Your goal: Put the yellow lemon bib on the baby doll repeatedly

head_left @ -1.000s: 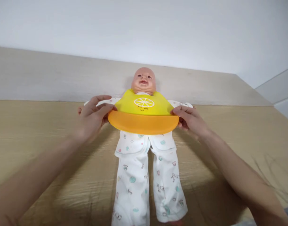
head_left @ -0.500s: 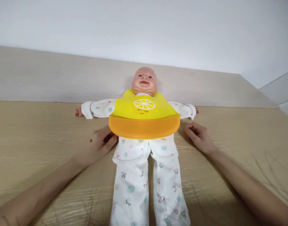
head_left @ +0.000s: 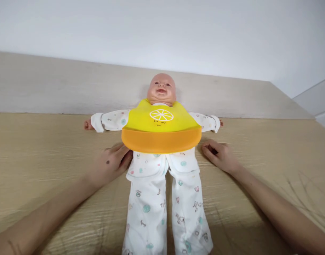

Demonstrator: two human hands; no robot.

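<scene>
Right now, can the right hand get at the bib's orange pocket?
Likely yes: the right hand is beside the right end of the pocket, with nothing visible between them; the left hand is at the opposite end, out of the way.

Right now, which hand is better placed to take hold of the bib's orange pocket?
Probably the left hand: its fingers appear right at the lower edge of the orange pocket, while the right hand, loosely curled, sits slightly apart from it.
</scene>
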